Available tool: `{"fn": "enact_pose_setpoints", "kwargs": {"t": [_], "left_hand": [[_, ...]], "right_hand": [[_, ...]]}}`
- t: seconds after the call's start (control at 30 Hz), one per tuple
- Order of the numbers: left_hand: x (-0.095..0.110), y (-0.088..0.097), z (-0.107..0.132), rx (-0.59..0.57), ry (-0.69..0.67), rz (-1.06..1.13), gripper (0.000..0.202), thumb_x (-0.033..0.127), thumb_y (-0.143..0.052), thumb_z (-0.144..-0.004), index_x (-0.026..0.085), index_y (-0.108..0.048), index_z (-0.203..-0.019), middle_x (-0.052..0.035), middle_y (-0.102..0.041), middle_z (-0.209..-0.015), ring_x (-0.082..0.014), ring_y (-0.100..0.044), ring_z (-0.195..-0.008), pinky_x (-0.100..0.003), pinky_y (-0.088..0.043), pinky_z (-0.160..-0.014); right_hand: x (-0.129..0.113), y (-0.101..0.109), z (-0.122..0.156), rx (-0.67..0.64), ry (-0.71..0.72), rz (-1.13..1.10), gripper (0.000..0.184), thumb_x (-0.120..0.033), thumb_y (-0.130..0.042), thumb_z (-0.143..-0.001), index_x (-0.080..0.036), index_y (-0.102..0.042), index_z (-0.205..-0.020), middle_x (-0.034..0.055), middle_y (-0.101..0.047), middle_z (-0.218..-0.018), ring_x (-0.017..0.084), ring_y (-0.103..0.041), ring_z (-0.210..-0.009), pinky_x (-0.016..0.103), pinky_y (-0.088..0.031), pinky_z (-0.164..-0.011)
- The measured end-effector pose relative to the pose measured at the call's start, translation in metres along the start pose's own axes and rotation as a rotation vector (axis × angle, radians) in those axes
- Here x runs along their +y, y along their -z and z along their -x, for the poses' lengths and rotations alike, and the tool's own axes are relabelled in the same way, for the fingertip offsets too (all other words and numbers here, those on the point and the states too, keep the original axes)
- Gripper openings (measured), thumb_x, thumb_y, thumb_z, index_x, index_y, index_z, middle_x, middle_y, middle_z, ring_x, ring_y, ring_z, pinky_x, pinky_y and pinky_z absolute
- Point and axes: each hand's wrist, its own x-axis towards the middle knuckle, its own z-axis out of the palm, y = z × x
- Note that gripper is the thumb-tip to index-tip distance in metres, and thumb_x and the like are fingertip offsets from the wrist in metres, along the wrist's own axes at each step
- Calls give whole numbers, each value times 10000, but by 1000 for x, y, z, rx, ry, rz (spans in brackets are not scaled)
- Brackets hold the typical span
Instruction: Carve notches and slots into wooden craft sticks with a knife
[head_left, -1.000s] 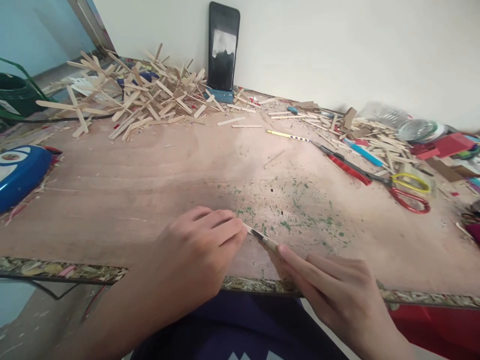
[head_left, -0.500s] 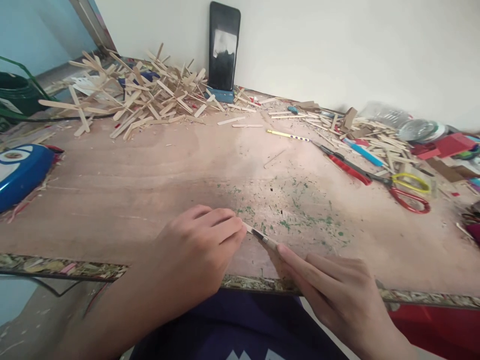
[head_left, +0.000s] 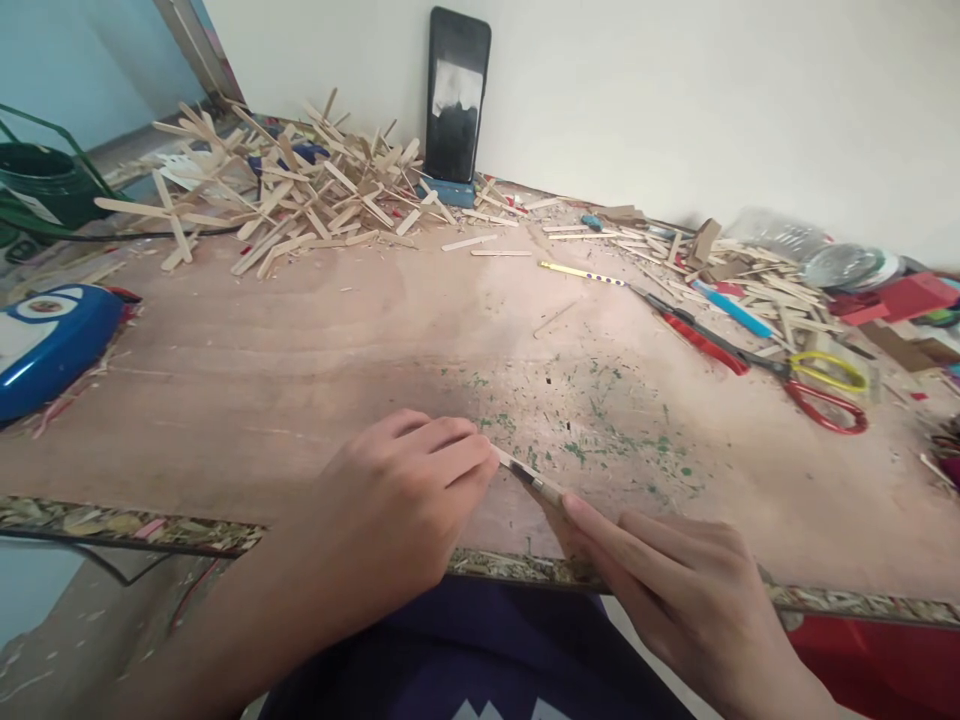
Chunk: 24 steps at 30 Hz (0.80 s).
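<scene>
My left hand [head_left: 416,485] is closed, its fingers pinching the end of a pale wooden craft stick [head_left: 503,457] above the front of the table. My right hand [head_left: 675,570] grips a slim tool [head_left: 538,484] with a dark tip, a silver band and a tan handle; its exact kind is unclear. The dark tip lies against or right over the stick, close to my left fingertips. My fingers hide most of both pieces. Green flecks [head_left: 592,440] are scattered on the wood just beyond my hands.
A pile of craft sticks [head_left: 300,200] stands back left beside an upright phone [head_left: 456,100]. Red-and-yellow-handled scissors [head_left: 780,368], a yellow pencil [head_left: 581,272] and a blue pen-like piece [head_left: 731,308] lie right. A blue object [head_left: 60,345] sits left; the table edge [head_left: 510,566] is close.
The view has shifted slightly, so the table's things appear a little further right. Both hands keep nearly the same pose and hold on the stick and the slim tool.
</scene>
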Motion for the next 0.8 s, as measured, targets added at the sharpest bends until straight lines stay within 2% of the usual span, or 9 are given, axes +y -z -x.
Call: {"fn": "enact_pose_setpoints", "kwargs": {"t": [0.27,0.4,0.73,0.8], "left_hand": [[0,-2,-1,17,2,9,398,26,-537,-1172,118,-923,-1199,-84,-953,-1211,-243,-876,-1062,-437,-649,-894],[-1,-2,-2,24,-11,-11,420,27,-518,-1181,125,-927,-1177,-83,-955,-1208,-234,-876,-1047,-426,-643,-883],[-1,-3,0,27,-14,-7,419,28,-514,-1185,123,-923,-1176,-83,-951,-1193,-230,-873,-1047,-429,-630,-900],[-1,-3,-2,32,-2,3,410,29,-523,-1173,121,-923,-1177,-79,-946,-1185,-233,-871,-1049,-431,-632,-905]], "right_hand": [[0,-3,1,2,-11,12,340,-127,-566,-1309,-161,-743,-1598,-69,-745,-831,89,-585,-546,270,-456,-526],[-1,-3,2,9,-6,17,323,-140,-562,-1315,-151,-743,-1582,-85,-687,-789,95,-564,-541,258,-455,-519],[-1,-3,-1,1,-6,11,302,-162,-547,-1335,-143,-739,-1568,-61,-763,-851,86,-604,-566,250,-486,-549],[-1,-3,0,7,-10,8,304,-158,-545,-1334,-148,-737,-1570,-67,-740,-838,89,-593,-566,247,-488,-554]]}}
